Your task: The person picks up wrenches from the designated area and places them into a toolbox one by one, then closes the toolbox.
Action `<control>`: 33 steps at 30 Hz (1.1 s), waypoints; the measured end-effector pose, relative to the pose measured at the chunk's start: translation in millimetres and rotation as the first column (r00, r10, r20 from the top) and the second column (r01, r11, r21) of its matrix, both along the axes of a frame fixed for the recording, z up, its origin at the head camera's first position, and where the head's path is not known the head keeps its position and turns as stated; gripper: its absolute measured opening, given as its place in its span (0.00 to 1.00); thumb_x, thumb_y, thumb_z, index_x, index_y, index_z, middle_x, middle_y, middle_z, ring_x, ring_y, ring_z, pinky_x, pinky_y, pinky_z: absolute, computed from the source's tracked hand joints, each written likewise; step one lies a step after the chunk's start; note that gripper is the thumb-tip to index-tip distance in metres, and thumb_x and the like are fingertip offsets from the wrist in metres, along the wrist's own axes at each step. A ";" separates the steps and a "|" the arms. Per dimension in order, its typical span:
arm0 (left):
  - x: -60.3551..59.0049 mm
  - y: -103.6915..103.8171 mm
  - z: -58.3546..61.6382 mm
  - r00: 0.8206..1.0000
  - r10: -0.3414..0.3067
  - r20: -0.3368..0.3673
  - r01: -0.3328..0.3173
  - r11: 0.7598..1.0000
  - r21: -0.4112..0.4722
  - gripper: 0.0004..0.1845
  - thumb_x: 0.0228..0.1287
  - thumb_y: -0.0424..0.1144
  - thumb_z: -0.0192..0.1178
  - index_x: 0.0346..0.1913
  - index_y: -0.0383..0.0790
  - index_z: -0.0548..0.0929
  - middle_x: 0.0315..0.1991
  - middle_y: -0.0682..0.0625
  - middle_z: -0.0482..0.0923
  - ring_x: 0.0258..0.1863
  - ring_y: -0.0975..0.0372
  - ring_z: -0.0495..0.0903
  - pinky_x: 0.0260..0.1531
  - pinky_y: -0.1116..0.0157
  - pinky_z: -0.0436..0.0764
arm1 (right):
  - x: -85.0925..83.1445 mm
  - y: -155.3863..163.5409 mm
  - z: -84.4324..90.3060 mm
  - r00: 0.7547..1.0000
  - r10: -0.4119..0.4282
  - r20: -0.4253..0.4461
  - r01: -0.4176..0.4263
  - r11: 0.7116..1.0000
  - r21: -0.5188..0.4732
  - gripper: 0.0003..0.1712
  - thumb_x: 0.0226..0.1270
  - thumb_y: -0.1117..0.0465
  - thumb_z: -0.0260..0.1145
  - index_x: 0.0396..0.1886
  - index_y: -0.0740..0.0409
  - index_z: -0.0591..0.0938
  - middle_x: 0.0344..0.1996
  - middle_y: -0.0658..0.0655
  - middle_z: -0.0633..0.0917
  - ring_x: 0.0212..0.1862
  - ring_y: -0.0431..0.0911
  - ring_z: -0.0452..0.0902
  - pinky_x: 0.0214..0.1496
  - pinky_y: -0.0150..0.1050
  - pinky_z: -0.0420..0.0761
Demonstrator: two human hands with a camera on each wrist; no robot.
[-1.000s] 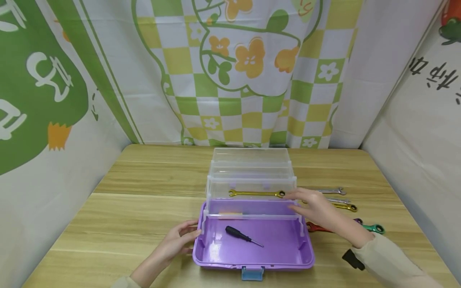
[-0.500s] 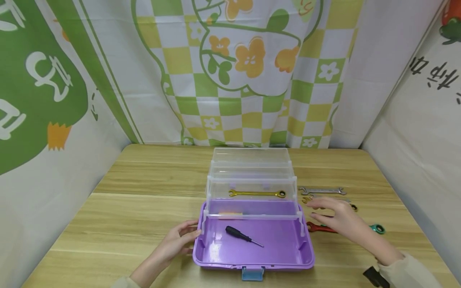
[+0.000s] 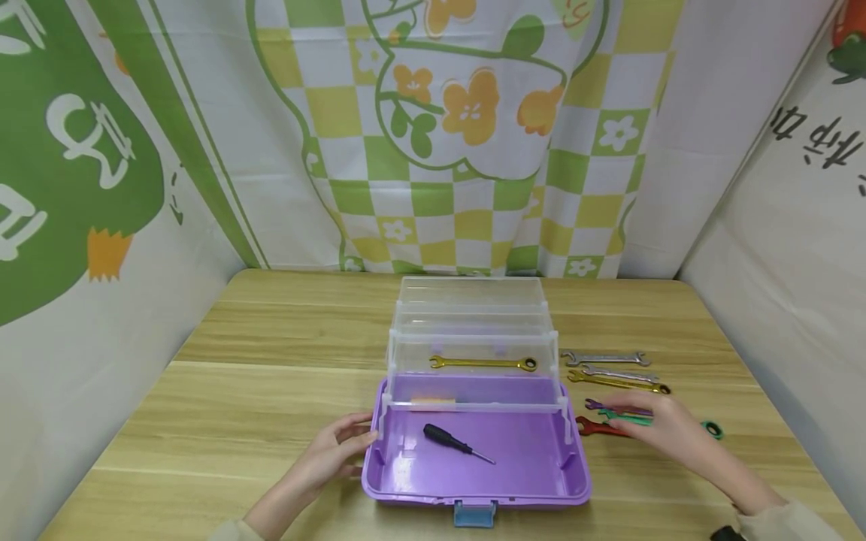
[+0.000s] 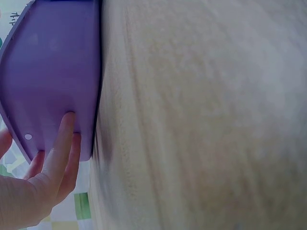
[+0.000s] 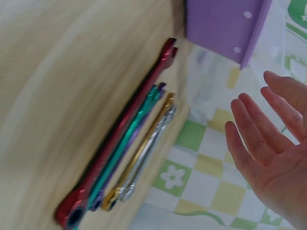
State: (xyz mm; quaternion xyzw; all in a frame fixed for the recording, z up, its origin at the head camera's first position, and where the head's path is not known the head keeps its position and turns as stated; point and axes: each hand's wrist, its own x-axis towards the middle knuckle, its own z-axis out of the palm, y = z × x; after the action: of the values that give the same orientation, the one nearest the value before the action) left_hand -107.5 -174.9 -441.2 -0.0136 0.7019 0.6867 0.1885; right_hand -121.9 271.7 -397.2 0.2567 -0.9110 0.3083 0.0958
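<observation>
My left hand (image 3: 331, 454) rests against the left side of an open purple toolbox (image 3: 528, 499). In the left wrist view, its fingers (image 4: 60, 148) extend along the outer wall. Above several wrenches right of the box hovers my right hand (image 3: 659, 424), holding nothing, fingers spread in the right wrist view. It partly covers a purple wrench (image 3: 592, 404), a green ratchet wrench (image 3: 713, 430) and a red wrench (image 5: 127, 117). Beyond them lie a gold ratchet wrench (image 3: 616, 379) and two silver wrenches (image 3: 605, 359). A black-handled screwdriver (image 3: 440, 436) lies in the box.
Clear stepped trays (image 3: 473, 319) stand raised behind the box's base, with another gold ratchet wrench (image 3: 480, 363) in one. A blue latch (image 3: 473, 515) hangs at the front. The wooden table (image 3: 271, 391) meets patterned curtains (image 3: 467, 218) at the back.
My right hand has moved away from the gold wrench in the tray, right and toward me, to over the coloured wrenches. My left hand has stayed at the box.
</observation>
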 end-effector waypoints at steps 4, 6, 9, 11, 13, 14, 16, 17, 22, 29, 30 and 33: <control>-0.1 1.2 1.3 1.000 0.006 0.001 -0.006 1.000 -0.007 0.33 0.57 0.39 0.57 0.60 0.24 0.58 0.54 0.28 0.64 0.41 0.52 0.77 0.38 0.55 0.81 | 1.2 6.8 -6.6 0.999 -0.028 0.022 0.027 0.998 0.054 0.12 0.45 0.66 0.70 0.34 0.60 0.82 0.31 0.54 0.84 0.34 0.37 0.78 0.32 0.36 0.82; 0.3 1.5 2.4 1.000 0.008 0.001 -0.008 1.000 -0.010 0.33 0.57 0.39 0.57 0.60 0.24 0.58 0.54 0.28 0.63 0.41 0.52 0.77 0.38 0.55 0.81 | 1.7 10.0 -10.2 0.999 -0.041 0.020 0.039 0.996 0.080 0.11 0.45 0.65 0.70 0.32 0.59 0.83 0.31 0.52 0.83 0.34 0.36 0.77 0.32 0.35 0.82; 0.7 1.5 3.2 1.000 0.008 0.001 -0.008 1.000 -0.012 0.33 0.57 0.39 0.57 0.60 0.24 0.58 0.55 0.28 0.63 0.41 0.52 0.77 0.38 0.55 0.81 | 1.7 14.0 -15.0 0.999 -0.040 0.007 0.039 0.995 0.090 0.10 0.44 0.64 0.70 0.31 0.58 0.83 0.30 0.51 0.83 0.33 0.35 0.76 0.32 0.35 0.81; 0.4 1.2 2.6 1.000 0.006 0.002 -0.006 1.000 -0.010 0.33 0.57 0.39 0.57 0.60 0.24 0.58 0.55 0.28 0.63 0.41 0.52 0.77 0.38 0.55 0.81 | 1.5 16.3 -17.8 0.999 -0.032 0.001 0.032 0.995 0.090 0.10 0.43 0.65 0.71 0.30 0.58 0.83 0.29 0.51 0.83 0.33 0.35 0.76 0.31 0.35 0.81; 0.2 1.1 2.1 1.000 0.006 0.003 -0.006 1.000 -0.008 0.33 0.57 0.40 0.57 0.60 0.24 0.58 0.55 0.28 0.63 0.41 0.52 0.77 0.38 0.55 0.81 | 1.3 18.6 -20.1 1.000 -0.026 0.007 0.025 0.996 0.085 0.10 0.43 0.65 0.71 0.30 0.59 0.83 0.29 0.51 0.83 0.33 0.34 0.76 0.32 0.35 0.81; 0.1 1.0 1.7 1.000 0.006 0.003 -0.006 1.000 -0.008 0.33 0.57 0.40 0.57 0.60 0.24 0.58 0.55 0.28 0.63 0.41 0.52 0.77 0.38 0.55 0.81 | 1.1 19.8 -21.4 1.000 -0.022 0.008 0.021 0.996 0.084 0.10 0.43 0.65 0.71 0.30 0.59 0.83 0.29 0.51 0.83 0.33 0.34 0.76 0.31 0.35 0.81; -0.1 0.9 1.2 1.000 0.008 0.003 -0.008 1.000 -0.008 0.33 0.57 0.40 0.57 0.60 0.24 0.58 0.55 0.28 0.63 0.41 0.52 0.77 0.38 0.55 0.81 | 0.5 22.4 -24.5 1.000 -0.013 0.008 0.012 0.997 0.082 0.10 0.43 0.65 0.71 0.30 0.60 0.82 0.28 0.51 0.83 0.33 0.34 0.76 0.31 0.35 0.81; 0.2 0.7 1.3 1.000 0.008 0.001 -0.008 1.000 -0.009 0.33 0.57 0.40 0.57 0.60 0.24 0.58 0.55 0.28 0.63 0.41 0.52 0.77 0.38 0.55 0.81 | 0.0 23.6 -26.0 1.000 -0.008 0.011 0.007 0.997 0.080 0.10 0.43 0.65 0.71 0.30 0.60 0.82 0.28 0.51 0.83 0.32 0.34 0.76 0.31 0.34 0.81; 1.0 0.9 1.8 1.000 0.012 0.003 -0.012 1.000 -0.009 0.34 0.57 0.40 0.57 0.60 0.24 0.58 0.55 0.28 0.63 0.40 0.53 0.77 0.38 0.55 0.81 | -2.2 29.8 -33.2 1.000 -0.008 0.027 0.005 0.994 0.106 0.11 0.43 0.66 0.71 0.30 0.59 0.83 0.28 0.49 0.82 0.33 0.34 0.75 0.32 0.35 0.81; 1.1 1.0 1.5 1.000 0.012 0.001 -0.012 1.000 -0.006 0.33 0.57 0.39 0.57 0.60 0.24 0.58 0.54 0.28 0.63 0.40 0.52 0.77 0.38 0.55 0.81 | -5.8 35.3 -39.4 0.993 -0.045 0.107 0.026 0.984 0.176 0.11 0.44 0.65 0.69 0.32 0.58 0.82 0.29 0.48 0.81 0.35 0.40 0.76 0.35 0.38 0.81; 1.0 0.8 1.3 1.000 0.009 -0.001 -0.009 1.000 -0.006 0.33 0.57 0.40 0.57 0.60 0.23 0.58 0.54 0.28 0.63 0.40 0.52 0.77 0.38 0.55 0.81 | -6.4 35.8 -40.0 0.991 -0.050 0.123 0.027 0.983 0.183 0.11 0.44 0.65 0.69 0.32 0.58 0.82 0.30 0.48 0.81 0.35 0.41 0.77 0.35 0.38 0.81; 0.6 0.0 -0.5 1.000 0.002 -0.005 -0.002 1.000 -0.003 0.34 0.57 0.41 0.58 0.60 0.23 0.58 0.54 0.28 0.63 0.40 0.52 0.77 0.38 0.55 0.81 | -7.7 37.6 -42.0 0.985 -0.064 0.161 0.032 0.980 0.198 0.11 0.45 0.65 0.69 0.32 0.59 0.82 0.30 0.48 0.80 0.35 0.43 0.77 0.35 0.37 0.81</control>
State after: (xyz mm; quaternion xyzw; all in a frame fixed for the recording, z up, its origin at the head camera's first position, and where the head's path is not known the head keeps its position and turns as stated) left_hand -106.9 -175.0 -441.7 -0.0128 0.7033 0.6859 0.1862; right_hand -129.6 309.3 -439.1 0.2161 -0.9475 0.2357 0.0014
